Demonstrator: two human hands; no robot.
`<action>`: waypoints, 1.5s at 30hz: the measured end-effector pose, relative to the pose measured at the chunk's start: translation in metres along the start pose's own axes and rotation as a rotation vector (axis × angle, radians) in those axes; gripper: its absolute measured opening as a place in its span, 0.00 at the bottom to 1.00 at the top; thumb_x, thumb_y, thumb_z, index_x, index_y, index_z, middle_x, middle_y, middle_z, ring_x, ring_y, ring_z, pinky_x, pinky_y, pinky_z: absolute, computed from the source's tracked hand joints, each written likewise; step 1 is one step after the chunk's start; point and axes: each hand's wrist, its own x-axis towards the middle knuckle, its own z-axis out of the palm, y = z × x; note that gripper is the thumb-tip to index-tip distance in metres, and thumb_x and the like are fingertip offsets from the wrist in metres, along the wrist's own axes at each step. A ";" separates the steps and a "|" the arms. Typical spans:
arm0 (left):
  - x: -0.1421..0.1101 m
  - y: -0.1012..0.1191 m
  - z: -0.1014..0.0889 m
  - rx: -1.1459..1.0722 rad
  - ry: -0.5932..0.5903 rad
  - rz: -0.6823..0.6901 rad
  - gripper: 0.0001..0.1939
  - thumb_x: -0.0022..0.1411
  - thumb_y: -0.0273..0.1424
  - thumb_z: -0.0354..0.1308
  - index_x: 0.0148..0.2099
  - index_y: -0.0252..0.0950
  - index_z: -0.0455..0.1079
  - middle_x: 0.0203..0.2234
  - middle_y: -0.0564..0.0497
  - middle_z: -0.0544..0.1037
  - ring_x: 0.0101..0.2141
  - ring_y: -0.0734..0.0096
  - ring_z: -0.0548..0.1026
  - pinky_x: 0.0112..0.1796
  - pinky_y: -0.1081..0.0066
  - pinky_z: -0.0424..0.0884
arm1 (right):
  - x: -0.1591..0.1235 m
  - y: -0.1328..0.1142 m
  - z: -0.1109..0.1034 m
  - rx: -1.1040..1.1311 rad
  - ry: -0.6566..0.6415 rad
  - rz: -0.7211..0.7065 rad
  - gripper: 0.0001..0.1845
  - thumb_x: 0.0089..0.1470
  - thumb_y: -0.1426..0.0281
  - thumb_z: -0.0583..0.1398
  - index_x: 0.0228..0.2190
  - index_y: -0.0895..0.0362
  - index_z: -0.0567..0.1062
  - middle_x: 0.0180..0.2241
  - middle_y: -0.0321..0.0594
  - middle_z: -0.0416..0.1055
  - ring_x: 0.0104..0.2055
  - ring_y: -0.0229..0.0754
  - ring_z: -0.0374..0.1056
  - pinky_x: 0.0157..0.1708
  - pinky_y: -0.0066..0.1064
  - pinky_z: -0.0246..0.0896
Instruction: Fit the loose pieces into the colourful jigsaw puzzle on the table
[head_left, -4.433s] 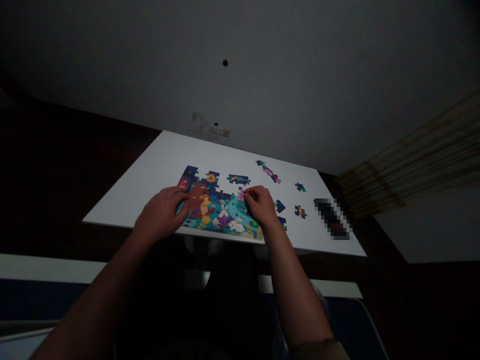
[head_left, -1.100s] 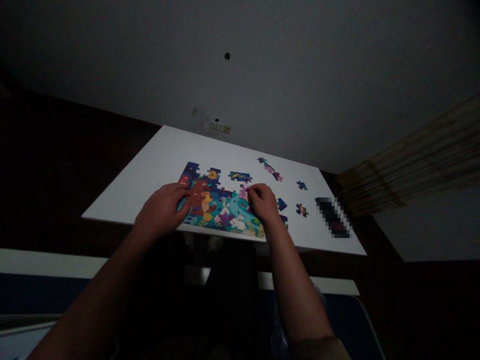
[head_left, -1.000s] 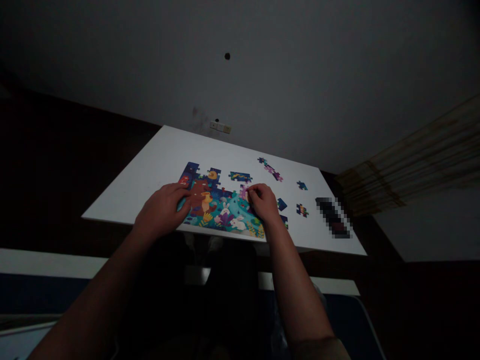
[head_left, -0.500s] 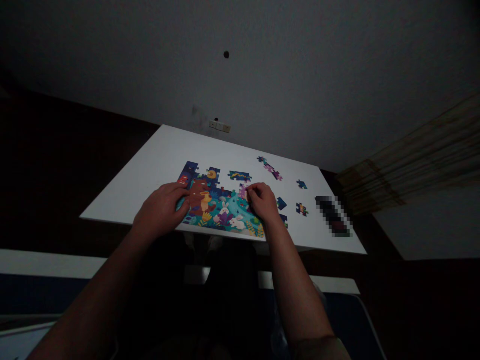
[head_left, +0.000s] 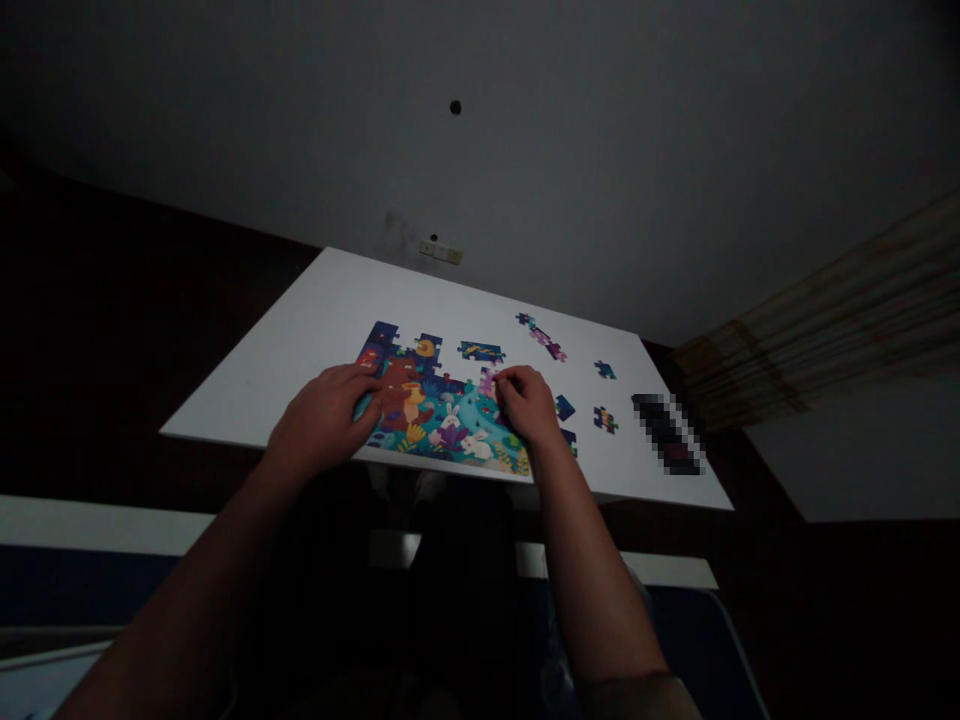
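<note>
One half-built puzzle lies at the near edge of a white table. The left hand rests flat on its left part, fingers spread and loose, gripping nothing. The right hand is bent over the puzzle's right side, and its fingertips pinch one purple piece at the puzzle's upper edge. I count about seven loose pieces or small groups on the table: one joined strip just behind the puzzle, one chain farther back, and single pieces to the right. One blurred dark object lies near the right edge.
</note>
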 end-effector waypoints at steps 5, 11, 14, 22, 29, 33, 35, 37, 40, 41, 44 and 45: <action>-0.001 0.001 -0.001 0.013 -0.008 0.011 0.20 0.70 0.40 0.50 0.53 0.37 0.78 0.57 0.39 0.77 0.59 0.49 0.72 0.60 0.49 0.68 | 0.000 -0.003 -0.002 -0.007 -0.005 0.013 0.10 0.60 0.68 0.57 0.35 0.49 0.79 0.41 0.45 0.78 0.47 0.55 0.71 0.50 0.49 0.66; 0.000 0.000 0.000 0.010 -0.006 0.007 0.20 0.70 0.40 0.51 0.53 0.38 0.78 0.57 0.39 0.77 0.59 0.48 0.72 0.59 0.48 0.69 | -0.001 -0.004 -0.002 -0.004 -0.012 0.025 0.09 0.60 0.68 0.57 0.35 0.48 0.79 0.41 0.44 0.78 0.48 0.55 0.71 0.51 0.48 0.66; 0.000 0.000 0.000 0.017 -0.002 0.016 0.20 0.70 0.40 0.51 0.53 0.38 0.78 0.57 0.39 0.77 0.59 0.48 0.72 0.60 0.47 0.69 | -0.001 -0.004 -0.002 -0.010 -0.018 0.020 0.10 0.61 0.68 0.57 0.36 0.51 0.79 0.41 0.44 0.77 0.47 0.52 0.70 0.51 0.45 0.65; 0.000 0.002 -0.001 0.035 -0.016 0.002 0.20 0.71 0.41 0.51 0.54 0.37 0.77 0.56 0.40 0.78 0.59 0.50 0.72 0.60 0.52 0.68 | 0.000 0.003 0.002 0.008 -0.017 0.008 0.11 0.61 0.67 0.57 0.37 0.53 0.80 0.40 0.41 0.76 0.46 0.50 0.70 0.49 0.43 0.65; 0.000 0.001 -0.001 0.016 0.003 0.022 0.20 0.71 0.40 0.51 0.53 0.35 0.78 0.55 0.38 0.78 0.58 0.48 0.73 0.59 0.49 0.69 | 0.001 0.002 0.001 0.004 -0.026 0.014 0.10 0.60 0.68 0.58 0.37 0.50 0.80 0.40 0.42 0.77 0.47 0.53 0.70 0.49 0.45 0.64; 0.000 0.001 -0.001 0.001 0.008 0.033 0.19 0.71 0.39 0.51 0.53 0.34 0.78 0.54 0.37 0.78 0.58 0.47 0.73 0.58 0.48 0.69 | 0.001 0.001 0.000 0.003 -0.027 0.031 0.09 0.60 0.67 0.57 0.37 0.48 0.79 0.40 0.42 0.78 0.47 0.54 0.71 0.50 0.46 0.65; 0.000 0.001 -0.001 -0.002 0.006 0.031 0.19 0.71 0.39 0.52 0.52 0.35 0.78 0.54 0.37 0.78 0.58 0.47 0.73 0.58 0.48 0.69 | 0.001 0.001 0.000 0.003 -0.032 0.029 0.09 0.60 0.67 0.57 0.36 0.47 0.79 0.40 0.41 0.78 0.47 0.54 0.71 0.50 0.47 0.65; 0.000 0.001 -0.001 -0.002 0.008 0.031 0.18 0.71 0.38 0.52 0.52 0.35 0.78 0.54 0.37 0.78 0.58 0.48 0.73 0.58 0.48 0.69 | 0.001 0.002 0.000 0.006 -0.033 0.024 0.09 0.61 0.67 0.57 0.36 0.47 0.79 0.40 0.42 0.78 0.47 0.55 0.71 0.50 0.47 0.65; 0.000 0.000 -0.001 0.003 0.015 0.031 0.18 0.71 0.38 0.52 0.52 0.37 0.78 0.55 0.38 0.78 0.58 0.48 0.73 0.58 0.48 0.70 | 0.000 0.003 0.000 0.015 -0.033 0.016 0.09 0.61 0.67 0.57 0.37 0.47 0.79 0.39 0.42 0.77 0.47 0.55 0.71 0.49 0.47 0.65; 0.000 0.000 0.000 0.007 0.013 0.032 0.18 0.71 0.38 0.52 0.52 0.37 0.78 0.55 0.38 0.78 0.58 0.48 0.73 0.58 0.47 0.70 | 0.000 0.003 0.001 0.018 -0.031 0.010 0.09 0.61 0.67 0.58 0.37 0.47 0.79 0.40 0.42 0.77 0.47 0.55 0.71 0.49 0.47 0.65; 0.000 0.000 0.000 0.022 0.008 0.036 0.19 0.71 0.39 0.51 0.52 0.35 0.78 0.55 0.37 0.78 0.58 0.47 0.73 0.58 0.48 0.70 | 0.000 0.004 0.001 0.022 -0.017 -0.006 0.09 0.61 0.66 0.58 0.37 0.48 0.79 0.40 0.42 0.77 0.47 0.55 0.71 0.49 0.48 0.65; 0.000 -0.001 0.000 0.023 0.008 0.038 0.19 0.71 0.39 0.52 0.52 0.34 0.78 0.55 0.37 0.78 0.58 0.47 0.73 0.58 0.48 0.70 | 0.000 0.004 0.001 0.023 -0.016 -0.008 0.09 0.61 0.66 0.58 0.36 0.48 0.79 0.40 0.42 0.77 0.46 0.55 0.71 0.49 0.48 0.65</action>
